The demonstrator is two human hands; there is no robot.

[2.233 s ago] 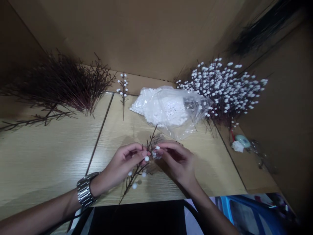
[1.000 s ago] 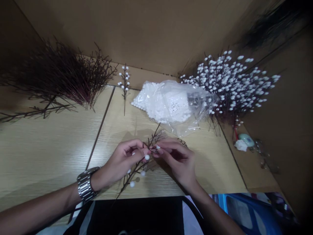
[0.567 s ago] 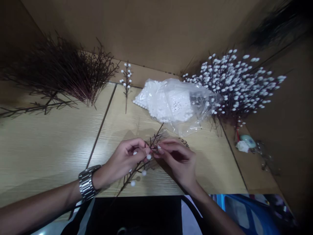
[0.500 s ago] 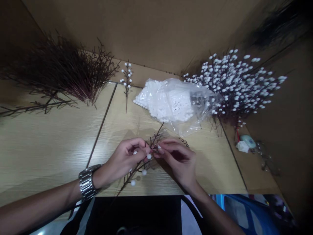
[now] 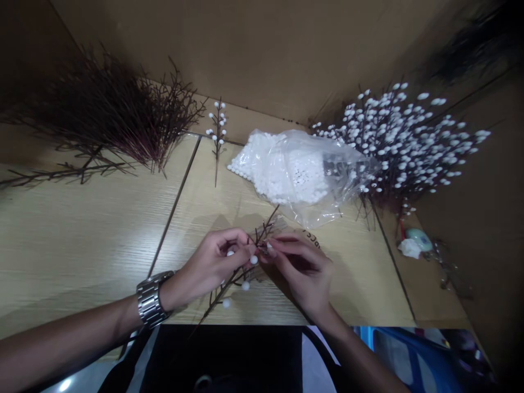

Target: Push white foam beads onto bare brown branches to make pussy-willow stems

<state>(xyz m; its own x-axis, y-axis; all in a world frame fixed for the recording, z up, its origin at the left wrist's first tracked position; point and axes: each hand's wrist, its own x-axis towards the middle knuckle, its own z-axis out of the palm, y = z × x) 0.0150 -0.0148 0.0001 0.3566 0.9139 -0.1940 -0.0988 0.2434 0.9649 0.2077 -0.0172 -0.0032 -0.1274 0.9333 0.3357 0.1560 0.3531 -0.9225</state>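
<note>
My left hand (image 5: pixel 226 256), with a metal watch on its wrist, pinches a brown artificial twig (image 5: pixel 232 281) that slants up to the right over the table. Several white berries sit on the twig's lower side branches, while its upper end is bare. Close beside it, my right hand (image 5: pixel 301 267) is closed in a pinch on a small white berry (image 5: pixel 269 246), held against a side branch tip. The fingers partly hide that tip, so I cannot tell whether the berry is on it. Just beyond my hands lies a clear plastic bag (image 5: pixel 292 166) full of white berries.
A pile of bare brown twigs (image 5: pixel 123 114) lies at the back left. One finished-looking berry sprig (image 5: pixel 216 139) rests near the bag. Many white-berried sprigs (image 5: pixel 403 142) are heaped at the back right, with a pale green object (image 5: pixel 418 239) below them. A blue stool (image 5: pixel 409 349) stands under the table's right edge.
The whole view has shifted slightly, moving things a little to the right. My hands keep the same pinch on the twig and the berry.
</note>
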